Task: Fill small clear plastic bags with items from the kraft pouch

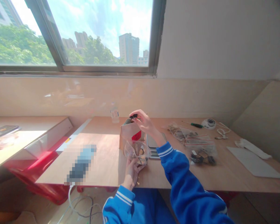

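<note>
My left hand (132, 172) is wrapped round the lower part of a clear plastic bag (136, 149), whose mouth gapes upward. Small brown and black pieces show through its film. Higher up, my right hand (143, 120) pinches a small black part (133, 116) with a thin end sticking out. That part is over the top of an upright paper bag (127, 137) with a red mark on its front. Behind my right wrist lies a flat grey device with a pale edge (155, 141), partly covered by my arm.
Zip bags of small parts (203, 154) lie to the right, near a green-handled screwdriver (196, 125) and a white dome camera (210, 123). A clear bottle (114, 113) stands at the back. Left is a blurred-out phone-shaped thing (82, 165) with a white cable; a white sheet (254, 161) lies far right.
</note>
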Demonstrator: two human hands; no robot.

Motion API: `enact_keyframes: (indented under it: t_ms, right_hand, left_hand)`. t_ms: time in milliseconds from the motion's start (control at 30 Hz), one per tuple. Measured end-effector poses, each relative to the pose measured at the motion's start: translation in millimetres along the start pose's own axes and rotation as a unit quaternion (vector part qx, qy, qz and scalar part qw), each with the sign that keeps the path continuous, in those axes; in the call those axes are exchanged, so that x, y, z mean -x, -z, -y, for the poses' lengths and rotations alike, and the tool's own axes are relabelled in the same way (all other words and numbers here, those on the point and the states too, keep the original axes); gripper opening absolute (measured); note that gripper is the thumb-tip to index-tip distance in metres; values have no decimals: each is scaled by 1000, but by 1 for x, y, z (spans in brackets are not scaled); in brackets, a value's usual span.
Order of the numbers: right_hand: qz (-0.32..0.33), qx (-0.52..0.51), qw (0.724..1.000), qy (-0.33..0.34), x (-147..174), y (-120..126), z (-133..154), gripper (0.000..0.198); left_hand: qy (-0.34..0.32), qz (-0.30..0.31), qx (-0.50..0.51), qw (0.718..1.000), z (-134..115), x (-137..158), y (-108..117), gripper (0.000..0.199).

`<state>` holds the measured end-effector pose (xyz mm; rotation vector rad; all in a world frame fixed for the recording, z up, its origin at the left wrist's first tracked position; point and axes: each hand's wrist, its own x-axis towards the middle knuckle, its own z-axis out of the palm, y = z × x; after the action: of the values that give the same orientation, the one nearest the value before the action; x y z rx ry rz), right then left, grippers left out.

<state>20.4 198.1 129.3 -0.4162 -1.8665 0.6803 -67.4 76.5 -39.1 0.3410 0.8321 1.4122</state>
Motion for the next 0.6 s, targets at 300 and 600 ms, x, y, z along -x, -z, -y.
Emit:
enact_keyframes:
  t_ms: [300, 600]
  right_hand:
    - [1, -2, 999, -42, 2, 3, -1, 15]
    - [18, 204, 979, 8, 7, -3, 3, 19]
  left_hand:
    - [-16, 26, -1, 1000, -1, 6, -2, 75]
    - [-21, 23, 4, 999, 1, 4, -1, 69]
